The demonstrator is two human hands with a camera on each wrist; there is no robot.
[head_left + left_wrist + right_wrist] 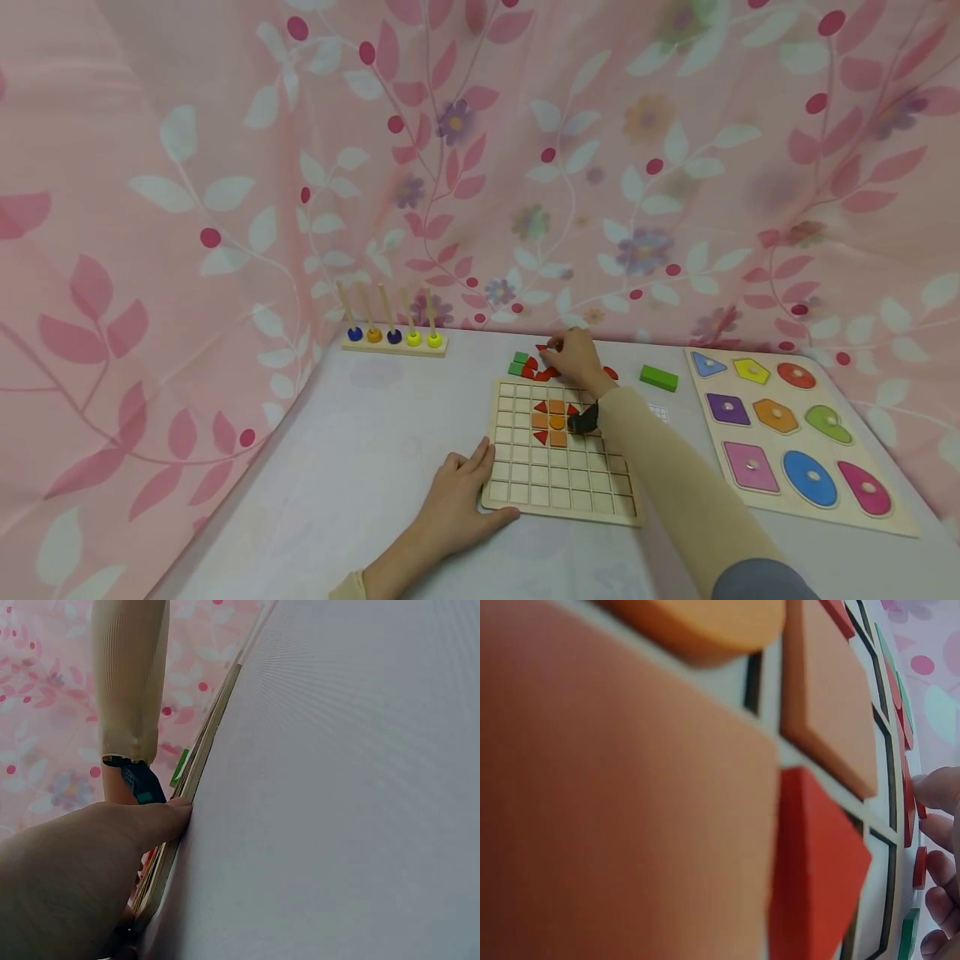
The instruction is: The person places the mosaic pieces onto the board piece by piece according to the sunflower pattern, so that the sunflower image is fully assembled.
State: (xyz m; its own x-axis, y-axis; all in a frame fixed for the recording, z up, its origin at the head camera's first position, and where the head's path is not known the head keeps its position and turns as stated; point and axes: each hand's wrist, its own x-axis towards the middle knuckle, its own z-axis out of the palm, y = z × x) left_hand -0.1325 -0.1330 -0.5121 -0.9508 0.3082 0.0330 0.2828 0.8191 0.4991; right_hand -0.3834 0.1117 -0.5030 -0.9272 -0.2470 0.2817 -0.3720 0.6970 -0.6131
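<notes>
A wooden grid board (525, 497) lies on the table. Near its middle, orange squares (558, 439) and red triangles (541, 437) surround an orange disc (557, 422). My left hand (454, 507) rests at the board's near left corner, fingers along the left side and thumb (169, 817) against the front edge. Stretched across the board, my right hand (579, 360) is among the loose red pieces (529, 364) behind it. In the right wrist view, the thumb and a finger pinch a small red piece (921, 808), partly hidden by the fingertips. A dark band (584, 419) circles the right wrist.
Green squares (521, 357) sit behind the board, with a green block (659, 377) farther right. A shape puzzle with knobs (765, 392) covers the right side. At the back left stands a peg stand with beads (396, 346). A pink floral curtain (480, 167) hangs behind.
</notes>
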